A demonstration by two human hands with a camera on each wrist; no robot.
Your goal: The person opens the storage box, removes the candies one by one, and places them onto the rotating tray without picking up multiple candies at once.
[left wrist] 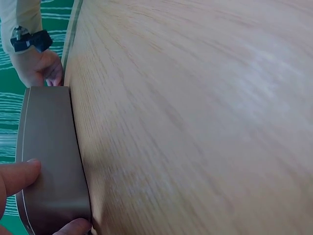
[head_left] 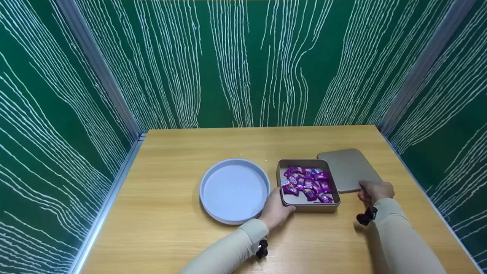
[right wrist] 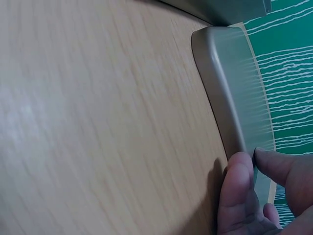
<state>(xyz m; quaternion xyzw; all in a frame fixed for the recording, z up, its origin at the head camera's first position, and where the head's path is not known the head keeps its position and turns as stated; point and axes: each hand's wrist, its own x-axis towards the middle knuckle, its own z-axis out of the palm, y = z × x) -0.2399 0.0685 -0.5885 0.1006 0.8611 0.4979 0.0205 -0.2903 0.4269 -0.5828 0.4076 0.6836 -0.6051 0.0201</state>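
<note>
Square metal tin (head_left: 315,208): stands upright on the worktop (head_left: 171,160), right of centre, its open side up, so its contents are exposed. Purple-wrapped sweets (head_left: 304,182) lie loose in it; the walls appear to be what contains them.

Left hand (head_left: 276,209): clamped round the tin's near left corner, thumb against the near wall, a fingertip low by the base in the left wrist view. A corner hold bears on two walls at once and, in my judgement, steadies the tin without covering the sweets.

Metal lid (head_left: 346,167): off the tin, lying to its right with the smooth face up and the rim down. Contact with the tin cannot be confirmed.

Right hand (head_left: 376,190): pinches the lid at its near right part, thumb above, fingers against the side; the rim likely offers the better purchase.

Round pale-blue dish (head_left: 234,190): left of the tin, near enough that the left hand occupies the gap between; whether they touch cannot be told.
</note>
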